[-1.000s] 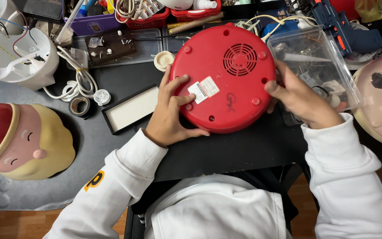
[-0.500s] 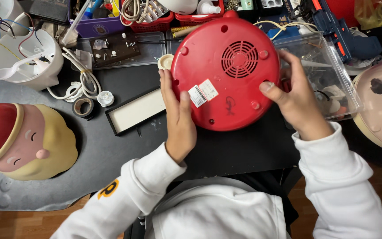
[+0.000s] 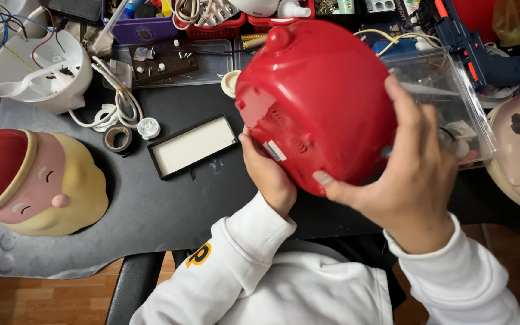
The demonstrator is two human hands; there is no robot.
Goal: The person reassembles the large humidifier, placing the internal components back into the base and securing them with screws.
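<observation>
Two hands are on one round red plastic appliance shell (image 3: 317, 99): my left hand (image 3: 269, 174) cups its lower edge at seven o'clock, my right hand (image 3: 407, 171) is spread wide over its side at four o'clock. I hold it tilted up off the dark grey table mat (image 3: 151, 216), its vented underside toward me. Judging by that, it is lifted but not yet opened. Around it: one clear plastic box (image 3: 452, 102) at three o'clock, one shallow black tray (image 3: 192, 145) at nine, one roll of tape (image 3: 117, 139)
</observation>
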